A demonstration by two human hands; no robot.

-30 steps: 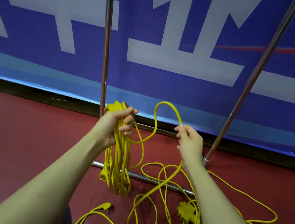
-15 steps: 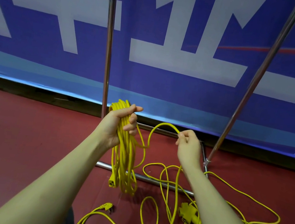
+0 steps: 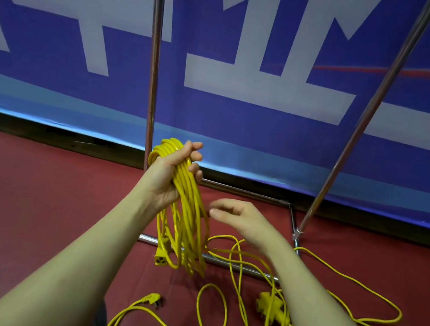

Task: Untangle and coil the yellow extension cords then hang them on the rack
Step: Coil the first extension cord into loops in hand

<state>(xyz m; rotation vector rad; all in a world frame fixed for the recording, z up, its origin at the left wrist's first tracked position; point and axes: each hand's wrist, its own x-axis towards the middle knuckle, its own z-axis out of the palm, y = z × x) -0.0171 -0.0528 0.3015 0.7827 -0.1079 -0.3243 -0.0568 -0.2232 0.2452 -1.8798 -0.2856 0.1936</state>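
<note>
Your left hand (image 3: pixel 170 175) grips the coil (image 3: pixel 185 214); your right hand (image 3: pixel 239 216) hangs loose, empty. Slack cord (image 3: pixel 234 277) at 5 o'clock may snag the rack (image 3: pixel 222 262).

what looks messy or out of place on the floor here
Loose yellow extension cord sprawls in crossing loops over the red floor and the rack's metal base bar, not yet gathered into the coil the left hand grips.
</note>
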